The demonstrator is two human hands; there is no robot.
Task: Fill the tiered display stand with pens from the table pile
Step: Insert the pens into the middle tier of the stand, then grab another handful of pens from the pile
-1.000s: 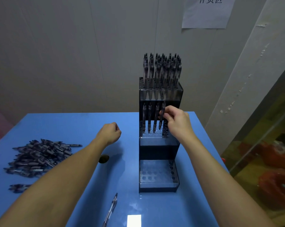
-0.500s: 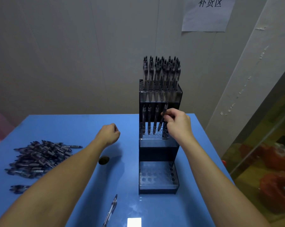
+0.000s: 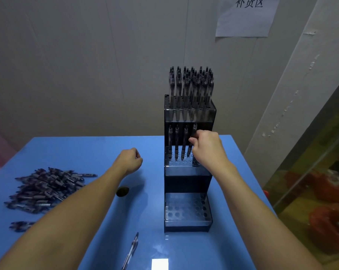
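Pen pile (image 3: 46,189) lies far left on blue tabletop (image 3: 87,152), dark barrels heaped crosswise; a stray pen (image 3: 20,225) sits just below it, another loose pen (image 3: 130,250) near the front edge. Small dark round obj. (image 3: 122,191) lies beside the left forearm; ID unclear.

Left hand (image 3: 130,160) hovers mid-tabletop, fingers curled into a loose fist; nothing visible in it, though the palm side is hidden.

Tiered display stand (image 3: 188,172), right of centre: top tier packed w/ upright pens, mid tier has 3 seated pens at its back row, bottom tier holes unfilled.

Right hand (image 3: 205,147) is at the mid tier, fingers pinching a 4th pen (image 3: 192,141) on its upper barrel, tip down at a hole, slightly tilted.

Judgement: pens look light, stiff, smooth plastic, so liable to slip or roll. Best hold is approx. upper barrel near the clip, leaving the tip free to find a hole. Stand is tall and narrow; a side push may tip it.
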